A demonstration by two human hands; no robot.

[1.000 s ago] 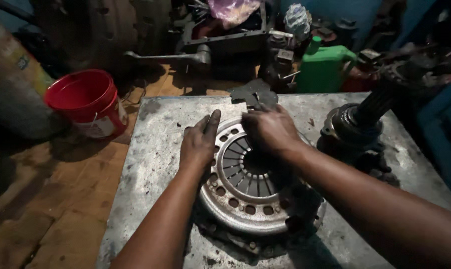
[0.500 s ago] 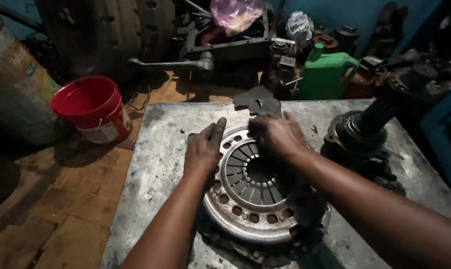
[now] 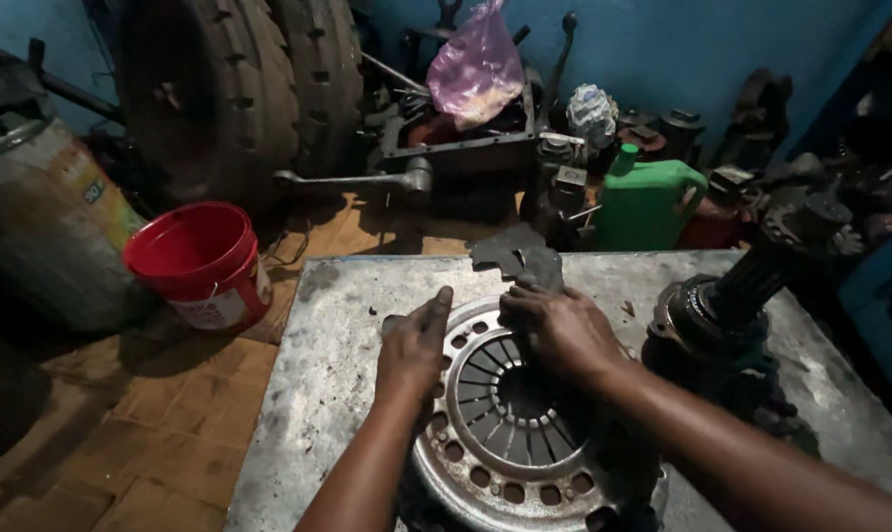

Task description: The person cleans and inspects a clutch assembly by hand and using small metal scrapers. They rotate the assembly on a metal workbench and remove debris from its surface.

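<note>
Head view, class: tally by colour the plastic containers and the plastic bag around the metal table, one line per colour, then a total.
Red bucket: 1
Green jug: 1
Pink plastic bag: 1
Total: 3

Two bare forearms, no sleeves showing.
The left hand [image 3: 413, 347] and right hand [image 3: 558, 330] are wearing no gloves, rings or watch; both arms are showing bare up to the frame's lower edge, smudged with dark grime.

dim | light from above | dark corners | edges bowed
</note>
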